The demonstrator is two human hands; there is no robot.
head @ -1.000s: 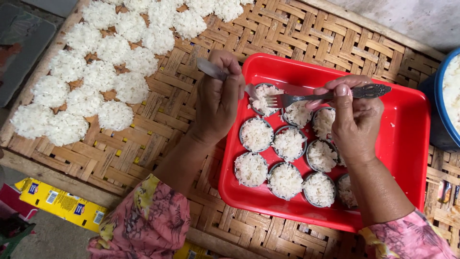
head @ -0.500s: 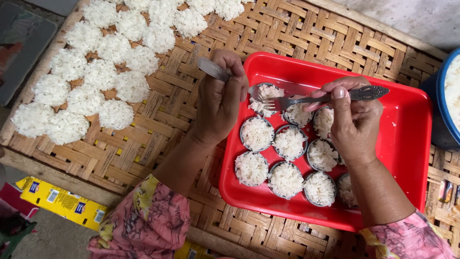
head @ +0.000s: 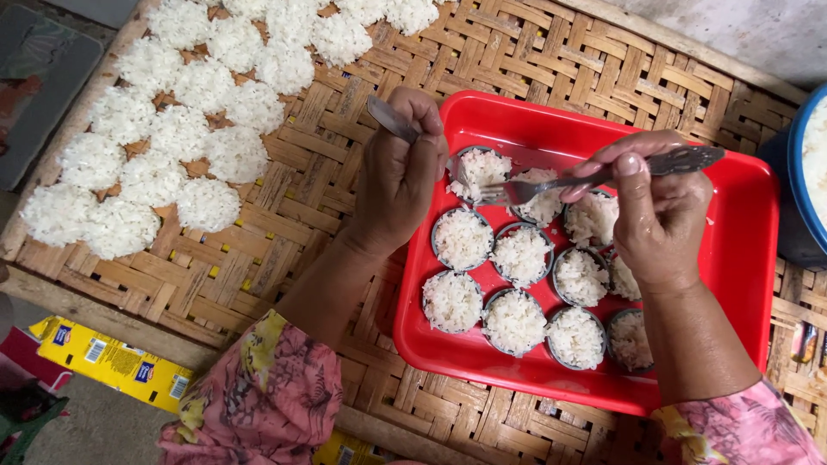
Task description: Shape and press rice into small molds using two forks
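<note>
A spoon is gripped in the closed left hand over the left rim of the red tray. A fork is pinched by the right hand, tines over a rice-filled mould (top-left of the cluster). Bare tray floor is left along the right edge; rice discs are spread across the woven surface, well apart.
</note>
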